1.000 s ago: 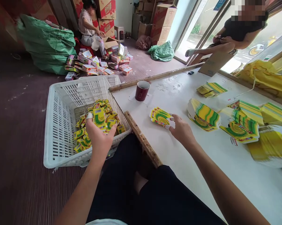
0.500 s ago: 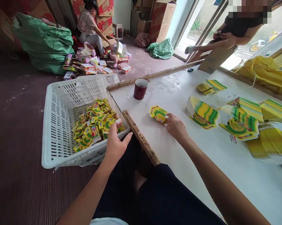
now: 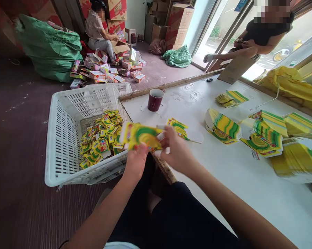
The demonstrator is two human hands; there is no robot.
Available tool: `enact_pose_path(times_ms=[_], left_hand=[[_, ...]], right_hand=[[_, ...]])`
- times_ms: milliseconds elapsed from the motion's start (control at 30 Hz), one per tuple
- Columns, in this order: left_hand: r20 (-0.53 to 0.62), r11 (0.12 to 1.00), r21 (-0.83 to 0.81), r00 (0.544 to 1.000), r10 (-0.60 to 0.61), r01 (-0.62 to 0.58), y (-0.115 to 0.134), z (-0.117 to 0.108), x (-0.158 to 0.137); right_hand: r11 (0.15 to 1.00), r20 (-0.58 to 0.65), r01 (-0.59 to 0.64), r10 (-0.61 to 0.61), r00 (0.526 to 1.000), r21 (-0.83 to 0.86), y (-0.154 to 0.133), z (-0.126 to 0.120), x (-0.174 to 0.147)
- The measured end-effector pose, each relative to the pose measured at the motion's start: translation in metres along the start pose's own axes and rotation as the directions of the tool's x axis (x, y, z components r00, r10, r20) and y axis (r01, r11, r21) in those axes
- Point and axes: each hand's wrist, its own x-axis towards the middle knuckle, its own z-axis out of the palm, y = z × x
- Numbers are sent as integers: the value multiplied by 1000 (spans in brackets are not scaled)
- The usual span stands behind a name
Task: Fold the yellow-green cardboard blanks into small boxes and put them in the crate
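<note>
A yellow and green printed carton (image 3: 144, 135), smeared by motion, is held between both hands above the table edge. My left hand (image 3: 137, 160) grips its lower left part, thumb on the printed face. At the carton's right end, my right hand (image 3: 175, 148) pinches it with white-wrapped fingertips. Just beyond the right hand, another flat carton (image 3: 178, 128) lies on the white table (image 3: 213, 173). Left of my hands stands a white plastic basket (image 3: 65, 145) with many small folded yellow boxes (image 3: 101, 138) in it.
A dark red cup (image 3: 156, 101) stands near the table's wooden edge. Stacks of flat cartons (image 3: 223, 126) lie on the right. One person (image 3: 100, 31) sits by scattered boxes at the back; another person (image 3: 264, 38) sits at the far right. A green sack (image 3: 49, 48) stands back left.
My right hand has lifted a carton off the table and brought it left. My left hand, open before, has closed on it. The seated person at the back has raised their hands.
</note>
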Motion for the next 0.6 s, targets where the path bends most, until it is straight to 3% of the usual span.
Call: enact_pose_path(times_ms=[100, 200, 267, 467, 533, 600], left_hand=[[-168, 978, -202, 985, 23, -57, 23, 6, 5], [-277, 955, -267, 959, 52, -129, 37, 3, 8], [-292, 951, -269, 954, 69, -151, 36, -1, 8], [-171, 988, -84, 979, 112, -127, 10, -11, -2], [-207, 987, -47, 968, 139, -151, 5, -15, -5], [-289, 984, -21, 943, 165, -178, 3, -19, -6]], right_hand=[[979, 224, -36, -10, 975, 203, -35, 20, -8], [948, 320, -131, 33, 947, 289, -50, 29, -11], [938, 342, -186, 80, 936, 292, -47, 36, -10], [903, 180, -204, 145, 973, 378, -17, 42, -9], [903, 148, -176, 127, 981, 393, -14, 34, -10], [943, 100, -135, 110, 989, 303, -13, 26, -11]])
